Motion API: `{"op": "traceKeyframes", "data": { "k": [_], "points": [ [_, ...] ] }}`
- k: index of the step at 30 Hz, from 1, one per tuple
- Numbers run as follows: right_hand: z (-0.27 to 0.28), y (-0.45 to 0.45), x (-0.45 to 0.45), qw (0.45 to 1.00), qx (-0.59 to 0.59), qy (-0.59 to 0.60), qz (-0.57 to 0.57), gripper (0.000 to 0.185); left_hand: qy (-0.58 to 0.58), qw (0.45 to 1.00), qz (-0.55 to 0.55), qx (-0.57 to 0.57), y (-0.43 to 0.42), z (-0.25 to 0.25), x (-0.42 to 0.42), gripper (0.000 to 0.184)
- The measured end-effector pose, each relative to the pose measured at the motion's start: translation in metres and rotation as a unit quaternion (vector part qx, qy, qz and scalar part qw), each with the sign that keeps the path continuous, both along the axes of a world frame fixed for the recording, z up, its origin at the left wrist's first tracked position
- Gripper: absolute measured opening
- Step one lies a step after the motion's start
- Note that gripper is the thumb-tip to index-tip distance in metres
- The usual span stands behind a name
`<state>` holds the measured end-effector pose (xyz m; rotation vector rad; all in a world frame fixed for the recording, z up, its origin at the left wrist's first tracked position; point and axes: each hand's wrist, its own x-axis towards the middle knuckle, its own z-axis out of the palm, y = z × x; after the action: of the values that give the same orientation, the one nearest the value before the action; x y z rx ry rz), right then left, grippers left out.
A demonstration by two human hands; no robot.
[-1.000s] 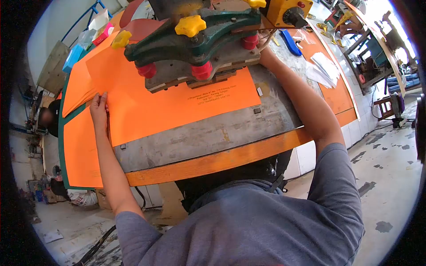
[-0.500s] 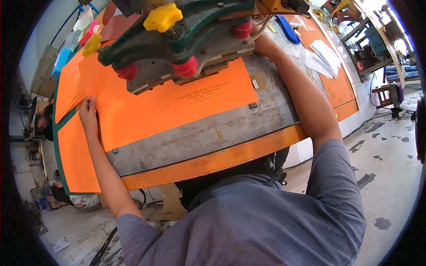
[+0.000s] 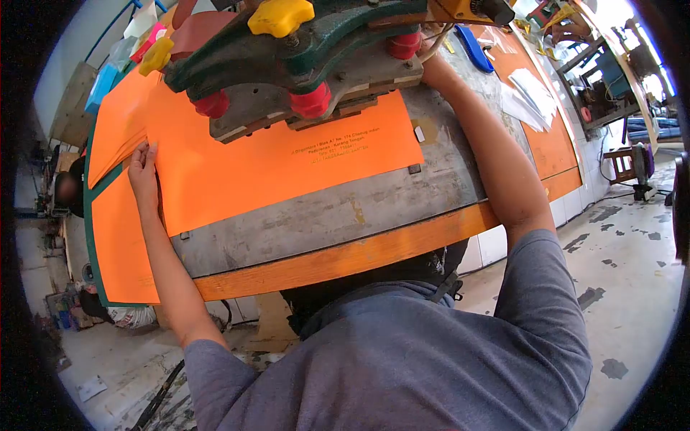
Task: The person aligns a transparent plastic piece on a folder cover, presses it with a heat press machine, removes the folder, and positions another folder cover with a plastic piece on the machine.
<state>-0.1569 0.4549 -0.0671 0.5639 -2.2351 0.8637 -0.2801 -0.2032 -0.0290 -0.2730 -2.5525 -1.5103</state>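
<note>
An orange sheet (image 3: pixel 237 179) lies on the grey metal bed (image 3: pixel 287 244) of a press, with lines of dark gold lettering (image 3: pixel 338 147) near its right end. Above it hangs the dark green press head (image 3: pixel 345 47), with red knobs (image 3: pixel 310 100) and a grey plate under it. My left hand (image 3: pixel 144 176) is closed at the left end of the sheet, pinching its edge beside a fanned stack of orange sheets (image 3: pixel 118 133). My right hand (image 3: pixel 433 70) reaches up behind the right side of the press head. Its fingers are hidden there.
More orange paper (image 3: pixel 122 251) lies on the green-edged board at left. A blue-handled tool (image 3: pixel 474 49) and white slips (image 3: pixel 530 97) rest at the right. Yellow knobs (image 3: pixel 282 18) top the press. A wooden edge (image 3: pixel 345 269) runs along the front.
The press head sits slightly higher over the sheet, and more of the lettering shows. The view has shifted a little. Both hands stay in about the same places.
</note>
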Motion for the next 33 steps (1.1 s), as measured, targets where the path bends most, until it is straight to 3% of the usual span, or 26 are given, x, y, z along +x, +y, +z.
{"op": "traceKeyframes", "data": {
  "k": [3, 6, 9, 12, 15, 17, 21, 24, 27, 33],
  "points": [
    [-0.007, -0.002, -0.002, 0.986, -0.115, -0.104, 0.054, 0.052, 0.018, 1.000, 0.012, 0.009, 0.003, -0.001, 0.001, 0.043],
    [-0.010, -0.006, -0.003, 0.999, -0.033, 0.024, 0.034, 0.054, 0.001, 1.000, -0.010, 0.028, 0.006, 0.002, 0.003, 0.046],
    [0.001, -0.020, 0.013, 0.987, -0.140, -0.082, 0.011, 0.058, 0.013, 1.000, 0.006, 0.012, 0.011, 0.004, 0.006, 0.046],
    [-0.003, -0.024, 0.009, 0.987, -0.156, -0.048, -0.004, 0.062, 0.014, 0.998, 0.037, -0.040, 0.019, 0.011, 0.012, 0.046],
    [-0.007, -0.017, -0.001, 0.998, -0.066, 0.001, -0.017, 0.063, 0.008, 0.998, 0.050, -0.041, 0.022, 0.013, 0.015, 0.046],
    [-0.008, -0.015, -0.008, 0.998, -0.050, -0.035, -0.035, 0.063, -0.002, 0.999, 0.037, 0.001, 0.022, 0.012, 0.014, 0.046],
    [-0.020, -0.008, -0.013, 0.997, -0.073, -0.024, 0.009, 0.064, 0.011, 0.999, 0.032, 0.005, 0.018, 0.006, 0.010, 0.045],
    [0.009, -0.017, 0.015, 0.986, -0.133, -0.096, 0.005, 0.065, 0.018, 1.000, 0.013, -0.001, 0.014, 0.005, 0.008, 0.045],
    [0.020, -0.015, 0.021, 0.994, 0.033, -0.100, -0.037, 0.066, 0.005, 1.000, 0.028, -0.009, 0.018, 0.009, 0.015, 0.045],
    [0.012, -0.013, 0.016, 0.995, -0.013, -0.088, -0.034, 0.073, 0.026, 0.999, 0.027, 0.004, 0.011, 0.002, 0.008, 0.044]
  ]
}}
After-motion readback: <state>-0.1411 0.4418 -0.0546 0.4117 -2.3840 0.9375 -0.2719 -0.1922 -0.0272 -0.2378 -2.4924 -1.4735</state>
